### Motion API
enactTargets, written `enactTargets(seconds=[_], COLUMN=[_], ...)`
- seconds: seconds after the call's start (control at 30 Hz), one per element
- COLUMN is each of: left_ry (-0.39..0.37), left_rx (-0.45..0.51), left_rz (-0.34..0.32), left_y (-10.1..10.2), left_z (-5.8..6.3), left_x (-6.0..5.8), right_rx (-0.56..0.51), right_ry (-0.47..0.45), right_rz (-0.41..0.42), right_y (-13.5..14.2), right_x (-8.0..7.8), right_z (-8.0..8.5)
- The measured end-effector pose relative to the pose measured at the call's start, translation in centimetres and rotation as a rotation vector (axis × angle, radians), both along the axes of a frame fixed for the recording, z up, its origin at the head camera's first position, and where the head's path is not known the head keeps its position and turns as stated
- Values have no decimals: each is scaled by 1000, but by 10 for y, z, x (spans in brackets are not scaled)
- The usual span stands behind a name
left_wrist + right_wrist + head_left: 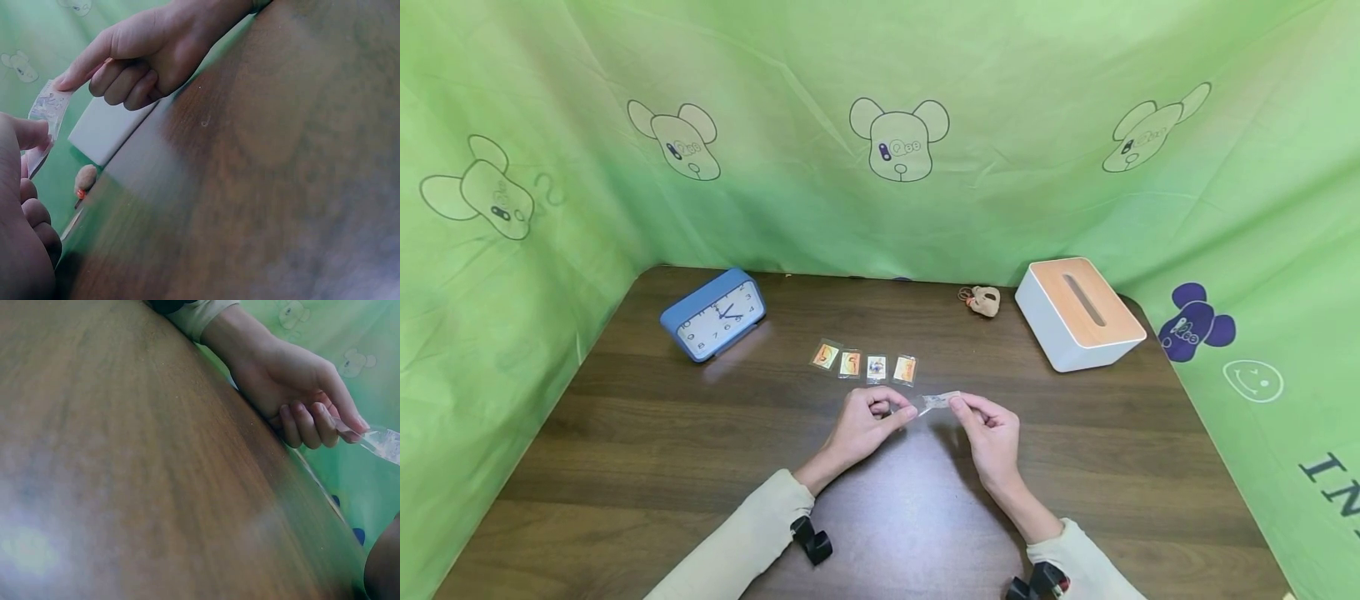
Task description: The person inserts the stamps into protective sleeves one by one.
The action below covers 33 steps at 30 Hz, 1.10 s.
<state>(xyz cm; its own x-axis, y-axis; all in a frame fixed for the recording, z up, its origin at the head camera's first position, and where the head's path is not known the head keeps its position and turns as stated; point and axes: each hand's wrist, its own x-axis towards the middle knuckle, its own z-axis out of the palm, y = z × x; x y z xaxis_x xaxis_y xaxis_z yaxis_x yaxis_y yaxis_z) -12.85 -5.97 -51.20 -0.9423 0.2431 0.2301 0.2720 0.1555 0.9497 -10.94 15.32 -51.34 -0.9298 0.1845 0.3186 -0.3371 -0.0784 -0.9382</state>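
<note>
A small clear plastic sleeve (937, 402) with pale print is stretched between two hands above the table. My left hand (865, 425) pinches one end between thumb and index finger, its other fingers curled in. At the opposite end, the thumb and forefinger of my right hand (992, 437) grip the same sleeve. In the left wrist view the sleeve (51, 107) looks slightly bent. Just beyond the hands lies a row of several little picture cards (850, 364) in clear sleeves, mostly orange and yellow, one of them bluish (877, 367).
A blue clock (718, 317) stands at the back left of the brown wooden table (700, 467). Towards the back right are a white tissue box (1082, 312) with a wooden lid and a small beige pouch (983, 302). Green printed cloth (790, 167) surrounds the table.
</note>
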Motion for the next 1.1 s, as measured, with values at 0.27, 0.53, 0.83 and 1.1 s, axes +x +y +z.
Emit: enactTargets(seconds=[0.27, 0.53, 0.83, 1.1], left_ry=[5, 26, 64, 186], left_rx=[-74, -123, -175, -151], left_rz=[26, 45, 73, 89], left_y=[0, 0, 2, 1], left_z=[1, 0, 3, -8], left_x=[1, 1, 2, -1], right_rx=[32, 76, 123, 190], right_ry=[-21, -88, -80, -114], right_rz=[-5, -33, -4, 66], right_y=[1, 2, 2, 2], right_x=[0, -1, 0, 1], right_z=[1, -1, 0, 1])
